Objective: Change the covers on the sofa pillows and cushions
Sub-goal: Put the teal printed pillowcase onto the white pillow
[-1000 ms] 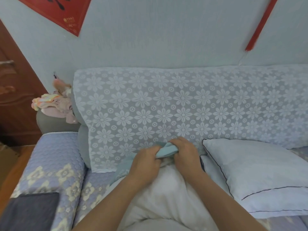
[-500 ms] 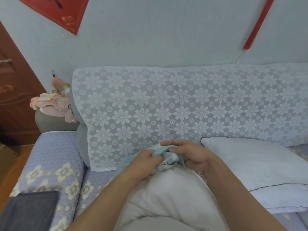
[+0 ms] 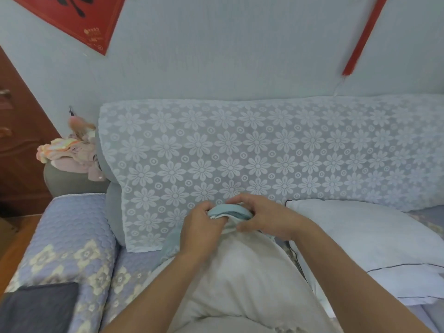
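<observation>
- Soft, even, rather dim daylight with a cool bluish cast; no source shows, and there is no glare.
- Shadows are faint: a soft dark band under the fingers (image 3: 245,203) of the right hand (image 3: 266,218), where they curl over the bunched pale-blue fabric cover (image 3: 230,211).
- The left hand (image 3: 200,230) casts only a weak shade on the white pillow insert (image 3: 242,272) below its fingers.
- Detail is soft throughout; the red paper strip (image 3: 360,37) far above and right of the fingers is smeared by blur.
- Wide-angle bending curves the white floral lace backrest cover (image 3: 264,152) behind the fingers, and the brown wooden door (image 3: 16,145) far left leans.
</observation>
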